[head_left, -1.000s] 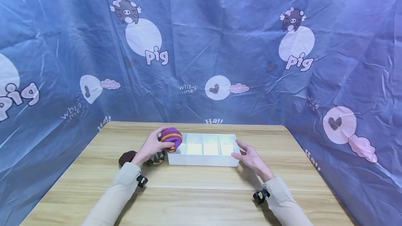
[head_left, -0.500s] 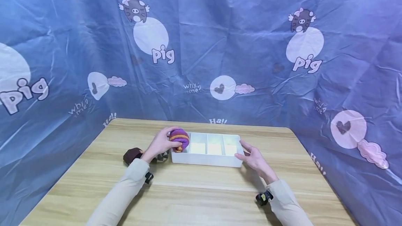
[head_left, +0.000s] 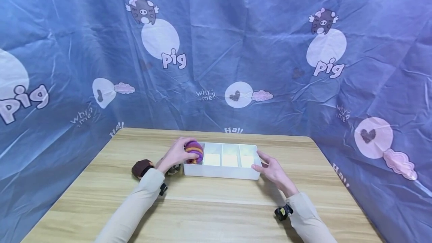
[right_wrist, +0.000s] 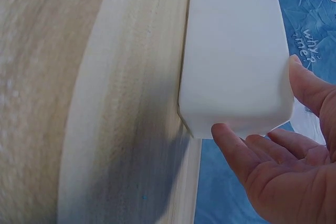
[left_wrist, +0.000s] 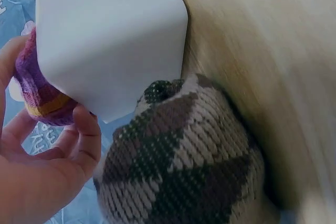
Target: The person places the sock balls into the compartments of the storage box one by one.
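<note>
Head view: the left hand (head_left: 177, 152) is clamped on a purple striped roll (head_left: 195, 148), partly inside the leftmost compartment of the white box (head_left: 221, 171), probably guiding it in. The right hand (head_left: 274, 171) is closed round the opposite end, thumb near the front rim, presumably to steady the box. Against a second ago, the roll sits lower and farther into that compartment, while the right hand's hold looks much the same
</note>
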A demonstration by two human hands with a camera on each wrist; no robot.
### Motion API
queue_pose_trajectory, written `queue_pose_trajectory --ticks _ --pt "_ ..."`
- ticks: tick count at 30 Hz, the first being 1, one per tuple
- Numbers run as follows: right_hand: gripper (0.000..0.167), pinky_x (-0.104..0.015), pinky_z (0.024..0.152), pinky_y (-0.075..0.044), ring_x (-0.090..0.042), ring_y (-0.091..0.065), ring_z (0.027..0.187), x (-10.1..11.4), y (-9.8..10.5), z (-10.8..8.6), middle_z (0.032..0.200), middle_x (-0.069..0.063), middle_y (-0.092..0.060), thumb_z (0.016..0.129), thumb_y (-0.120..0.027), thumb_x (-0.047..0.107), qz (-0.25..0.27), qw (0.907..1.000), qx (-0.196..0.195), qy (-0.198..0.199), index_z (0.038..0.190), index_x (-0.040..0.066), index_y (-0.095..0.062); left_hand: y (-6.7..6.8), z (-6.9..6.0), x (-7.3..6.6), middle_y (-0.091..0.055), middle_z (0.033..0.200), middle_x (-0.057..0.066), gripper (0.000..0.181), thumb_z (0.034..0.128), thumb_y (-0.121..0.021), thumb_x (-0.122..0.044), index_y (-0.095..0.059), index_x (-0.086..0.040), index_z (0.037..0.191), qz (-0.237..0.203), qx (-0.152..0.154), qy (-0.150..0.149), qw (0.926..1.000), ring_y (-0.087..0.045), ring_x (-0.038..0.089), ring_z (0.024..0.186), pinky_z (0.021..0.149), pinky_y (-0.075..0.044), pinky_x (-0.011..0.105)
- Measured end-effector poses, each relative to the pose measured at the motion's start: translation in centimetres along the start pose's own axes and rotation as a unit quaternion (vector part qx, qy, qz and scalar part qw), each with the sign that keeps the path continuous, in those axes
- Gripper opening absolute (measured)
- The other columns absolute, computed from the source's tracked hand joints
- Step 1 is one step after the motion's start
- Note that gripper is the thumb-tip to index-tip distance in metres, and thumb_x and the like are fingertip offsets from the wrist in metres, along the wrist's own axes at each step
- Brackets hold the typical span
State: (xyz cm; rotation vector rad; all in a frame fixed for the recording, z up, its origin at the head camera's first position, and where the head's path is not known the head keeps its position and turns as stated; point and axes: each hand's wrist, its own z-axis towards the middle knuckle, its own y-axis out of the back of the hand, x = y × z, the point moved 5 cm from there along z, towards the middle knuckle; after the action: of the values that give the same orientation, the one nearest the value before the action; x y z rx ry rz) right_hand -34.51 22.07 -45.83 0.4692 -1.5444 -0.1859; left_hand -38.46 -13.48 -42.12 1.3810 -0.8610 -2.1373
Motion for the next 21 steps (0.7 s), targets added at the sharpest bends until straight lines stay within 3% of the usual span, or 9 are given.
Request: queue_pose_trajectory --ticks 4,9,21 --pt "0.078 -0.047 0.108 -0.039 -0.048 -0.036 0.136 0.03 0.01 0.0 0.16 -0.023 -0.018 0.092 -0.068 0.016 0.006 1.0 -0.001 0.004 0.154 0.0 -0.022 -0.19 0.09 -0.14 -0.063 0.122 0.011 0.062 0.0713 -0.086 -0.036 -0.065 -0.015 0.126 0.01 -0.009 -0.006 0.9999 -0.057 0.028 0.108 0.092 -0.046 0.047" --pt "0.078 -0.046 0.107 -0.04 -0.047 -0.037 0.136 0.09 0.01 0.02 0.16 -0.023 -0.018 0.092 -0.068 0.015 0.011 0.9999 -0.001 0.003 0.154 0.0 -0.022 -0.24 0.14 0.18 -0.061 0.127 0.012 0.061 0.0723 -0.086 -0.038 -0.065 -0.015 0.125 -0.011 -0.01 0.005 0.9999 -0.056 0.031 0.114 0.098 -0.043 0.053" --pt "0.078 -0.045 0.108 -0.039 -0.046 -0.036 0.137 0.42 0.05 -0.24 0.16 -0.022 -0.018 0.092 -0.067 0.015 0.018 0.9998 0.003 -0.001 0.154 0.0 -0.021 0.33 0.12 0.72 -0.061 0.129 0.012 0.058 0.0754 -0.084 -0.034 -0.064 -0.013 0.126 -0.053 -0.002 0.013 0.9985 -0.057 0.034 0.118 0.1 -0.045 0.054"
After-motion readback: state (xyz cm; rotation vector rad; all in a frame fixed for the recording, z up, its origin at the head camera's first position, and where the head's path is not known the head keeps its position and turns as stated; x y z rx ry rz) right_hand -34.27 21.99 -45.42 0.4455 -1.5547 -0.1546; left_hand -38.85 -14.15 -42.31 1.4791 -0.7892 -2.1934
